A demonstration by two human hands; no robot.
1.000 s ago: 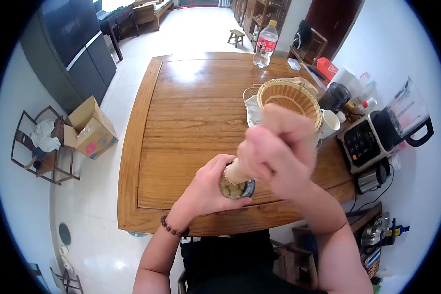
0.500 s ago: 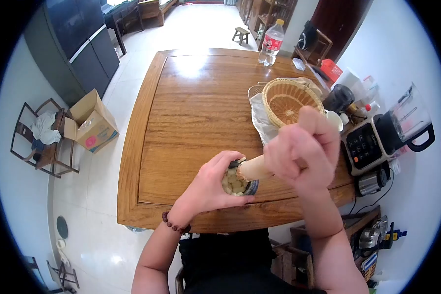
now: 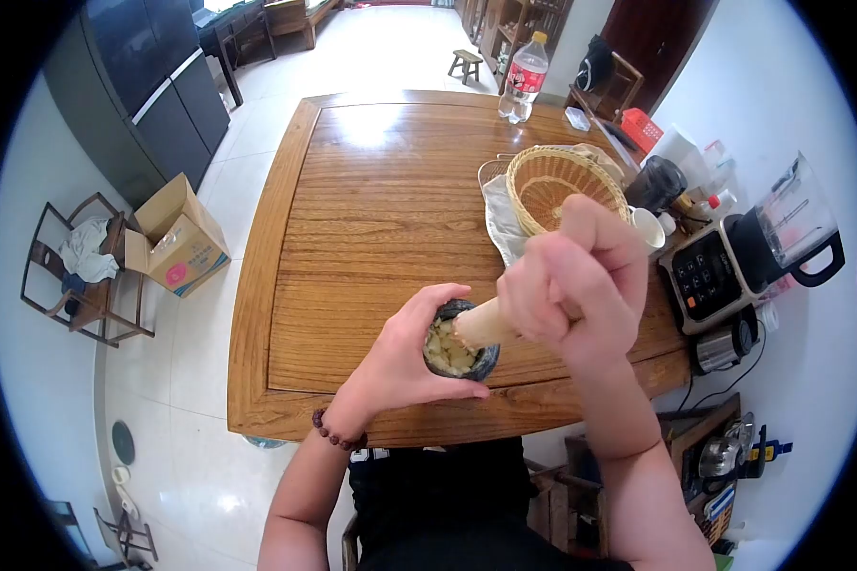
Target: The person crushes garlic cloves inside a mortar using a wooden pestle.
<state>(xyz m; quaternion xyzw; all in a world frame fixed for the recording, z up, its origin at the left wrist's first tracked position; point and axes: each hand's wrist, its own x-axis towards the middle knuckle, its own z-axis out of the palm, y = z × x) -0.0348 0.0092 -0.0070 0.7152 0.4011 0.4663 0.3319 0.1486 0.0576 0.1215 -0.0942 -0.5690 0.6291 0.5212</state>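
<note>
My left hand [image 3: 408, 352] is wrapped round the left side of a dark stone mortar [image 3: 488, 364] near the front edge of the wooden table [image 3: 371, 257]. Pale yellowish chunks [image 3: 447, 352] lie inside it. A light wooden pestle [image 3: 484, 324] leans to the right, its lower end in the mortar against the chunks. The upper part of the pestle is in the closed fist of my right hand [image 3: 581, 285], which hides its top end.
Behind my right hand, a wicker basket [image 3: 552, 181] rests on a white cloth [image 3: 500, 214]. A plastic bottle [image 3: 524, 81] stands at the far edge. On the right are a white mug [image 3: 647, 228] and a blender [image 3: 714, 271]. A cardboard box [image 3: 186, 249] sits on the floor at left.
My right hand and the pestle moved right from a second ago, then slightly back left. The mortar remains in my left hand. The camera view has shifted a little.
</note>
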